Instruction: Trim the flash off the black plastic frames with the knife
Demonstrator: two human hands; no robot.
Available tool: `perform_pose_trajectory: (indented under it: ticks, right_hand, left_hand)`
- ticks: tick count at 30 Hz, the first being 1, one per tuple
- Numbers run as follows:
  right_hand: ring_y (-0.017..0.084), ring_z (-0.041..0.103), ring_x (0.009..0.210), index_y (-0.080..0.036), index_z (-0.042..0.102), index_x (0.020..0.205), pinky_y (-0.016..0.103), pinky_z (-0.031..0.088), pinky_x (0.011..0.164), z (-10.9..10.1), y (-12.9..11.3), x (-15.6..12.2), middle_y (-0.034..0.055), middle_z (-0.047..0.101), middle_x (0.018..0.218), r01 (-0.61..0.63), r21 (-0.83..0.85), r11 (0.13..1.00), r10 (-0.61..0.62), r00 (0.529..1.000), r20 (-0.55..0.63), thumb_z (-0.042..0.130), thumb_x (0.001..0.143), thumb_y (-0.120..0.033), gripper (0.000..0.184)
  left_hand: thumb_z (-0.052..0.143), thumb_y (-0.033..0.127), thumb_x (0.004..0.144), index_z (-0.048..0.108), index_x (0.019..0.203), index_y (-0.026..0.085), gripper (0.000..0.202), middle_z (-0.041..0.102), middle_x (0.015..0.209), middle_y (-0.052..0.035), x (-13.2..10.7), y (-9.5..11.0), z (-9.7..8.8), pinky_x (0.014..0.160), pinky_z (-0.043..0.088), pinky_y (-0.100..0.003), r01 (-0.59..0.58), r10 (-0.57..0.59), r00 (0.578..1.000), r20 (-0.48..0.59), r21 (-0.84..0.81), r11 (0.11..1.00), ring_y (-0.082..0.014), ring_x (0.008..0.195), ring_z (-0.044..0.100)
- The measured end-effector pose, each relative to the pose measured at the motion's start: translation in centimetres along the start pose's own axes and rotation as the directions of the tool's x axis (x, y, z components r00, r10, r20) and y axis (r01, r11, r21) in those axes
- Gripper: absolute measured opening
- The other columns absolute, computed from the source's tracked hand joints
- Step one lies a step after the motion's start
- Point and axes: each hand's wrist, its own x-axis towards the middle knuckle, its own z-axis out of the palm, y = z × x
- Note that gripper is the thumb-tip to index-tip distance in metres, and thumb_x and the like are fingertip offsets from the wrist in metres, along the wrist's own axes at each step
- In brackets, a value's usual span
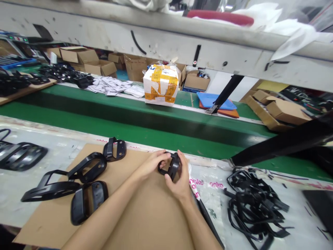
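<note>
Between my hands is a black plastic frame (173,167) with an oval opening, held over the cardboard sheet (145,215). My left hand (153,163) grips its left side, fingers bent around the rim. On its right side, my right hand (182,177) has the thumb below and the fingers at the upper edge. Similar black frames lie to the left: one near the sheet's top edge (121,150), another just below it (97,168), one on its side (52,191) and one nearest me (99,194).
A tangled heap of black strips (257,205) lies on the right of the bench. More black parts (23,156) sit at far left. Beyond runs a green conveyor belt (130,132), with a taped white box (161,85) behind it. A dark slanted post (281,142) stands at right.
</note>
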Motion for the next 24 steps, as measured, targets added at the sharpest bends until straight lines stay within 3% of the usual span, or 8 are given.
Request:
perform_pose_trajectory:
  ticks: [4, 7, 10, 13, 17, 20, 22, 24]
  right_hand:
    - [0.037, 0.038, 0.156, -0.025, 0.035, 0.162, 0.061, 0.039, 0.125, -0.1, -0.4, -0.1, 0.0161, 0.037, 0.167, -0.005, -0.064, 0.998, 0.007, 0.999, 0.038, 0.074, 0.081, -0.026, 0.09]
    - [0.036, 0.04, 0.155, -0.025, 0.037, 0.161, 0.057, 0.041, 0.125, -0.2, -0.8, 0.0, 0.0161, 0.035, 0.168, 0.005, -0.106, 0.994, 0.005, 0.996, 0.09, 0.076, 0.078, -0.024, 0.091]
    - [0.035, 0.042, 0.154, -0.024, 0.039, 0.159, 0.055, 0.044, 0.123, -0.1, -0.7, -0.1, 0.017, 0.035, 0.168, 0.023, -0.117, 0.993, -0.009, 0.993, 0.121, 0.076, 0.078, -0.024, 0.089]
    - [0.036, 0.039, 0.156, -0.024, 0.039, 0.159, 0.055, 0.043, 0.124, 0.1, -0.4, -0.1, 0.0173, 0.034, 0.169, 0.027, -0.093, 0.995, -0.015, 0.992, 0.125, 0.075, 0.076, -0.022, 0.091]
    - [0.034, 0.036, 0.158, -0.027, 0.04, 0.16, 0.054, 0.041, 0.125, -1.3, -1.1, 1.2, 0.015, 0.034, 0.171, -0.051, -0.065, 0.997, 0.062, 0.981, 0.184, 0.076, 0.079, -0.021, 0.089]
    - [0.031, 0.044, 0.153, -0.03, 0.048, 0.156, 0.053, 0.04, 0.125, -5.0, -2.8, 2.5, 0.0108, 0.048, 0.164, -0.09, -0.071, 0.993, 0.104, 0.967, 0.231, 0.073, 0.091, -0.026, 0.069]
    - [0.029, 0.06, 0.137, -0.03, 0.06, 0.144, 0.049, 0.049, 0.116, -7.8, -3.8, 2.2, 0.0092, 0.065, 0.145, -0.144, -0.132, 0.981, 0.168, 0.966, 0.196, 0.067, 0.099, -0.03, 0.046]
    - [0.027, 0.072, 0.103, -0.027, 0.067, 0.128, 0.044, 0.058, 0.095, -10.1, -4.0, 0.6, 0.0071, 0.074, 0.111, -0.275, -0.255, 0.927, 0.309, 0.946, 0.103, 0.065, 0.101, -0.035, 0.028]
  left_hand:
    - [0.072, 0.03, 0.079, 0.059, 0.091, 0.02, 0.021, 0.063, 0.085, -0.0008, 0.3, -1.7, -1.1, 0.078, 0.049, -0.029, -0.206, 0.217, 0.976, 0.018, 0.401, 0.893, -0.0205, 0.081, 0.059]
    - [0.061, 0.026, 0.088, 0.064, 0.096, 0.02, 0.011, 0.067, 0.103, -0.0087, 0.6, -3.1, -2.2, 0.097, 0.05, -0.042, -0.304, 0.415, 0.909, 0.037, 0.738, 0.602, -0.0289, 0.102, 0.061]
    - [0.059, 0.024, 0.091, 0.065, 0.114, 0.019, 0.024, 0.064, 0.123, -0.0139, 0.9, -4.3, -3.2, 0.108, 0.048, -0.051, -0.312, 0.517, 0.852, 0.087, 0.876, 0.368, -0.0334, 0.12, 0.058]
    - [0.062, 0.022, 0.091, 0.062, 0.132, 0.018, 0.041, 0.058, 0.141, -0.0168, 1.2, -5.2, -3.6, 0.12, 0.04, -0.058, -0.287, 0.523, 0.842, 0.131, 0.93, 0.229, -0.0365, 0.138, 0.05]
    - [0.058, 0.021, 0.096, 0.062, 0.134, 0.018, 0.039, 0.059, 0.147, -0.0159, 1.5, -5.6, -3.6, 0.123, 0.038, -0.059, -0.23, 0.49, 0.862, 0.131, 0.962, 0.148, -0.0375, 0.145, 0.047]
    - [0.053, 0.018, 0.097, 0.062, 0.135, 0.018, 0.039, 0.06, 0.147, -0.0146, 1.4, -5.3, -3.4, 0.122, 0.04, -0.058, -0.229, 0.472, 0.871, 0.137, 0.963, 0.144, -0.0353, 0.145, 0.048]
    - [0.053, 0.013, 0.094, 0.062, 0.135, 0.02, 0.042, 0.06, 0.147, -0.0128, 1.4, -5.2, -3.3, 0.123, 0.039, -0.057, -0.229, 0.461, 0.876, 0.139, 0.963, 0.146, -0.0338, 0.145, 0.049]
    - [0.054, 0.009, 0.09, 0.064, 0.132, 0.023, 0.046, 0.061, 0.147, -0.011, 1.4, -5.2, -3.2, 0.125, 0.038, -0.056, -0.21, 0.461, 0.88, 0.118, 0.965, 0.154, -0.0325, 0.144, 0.05]
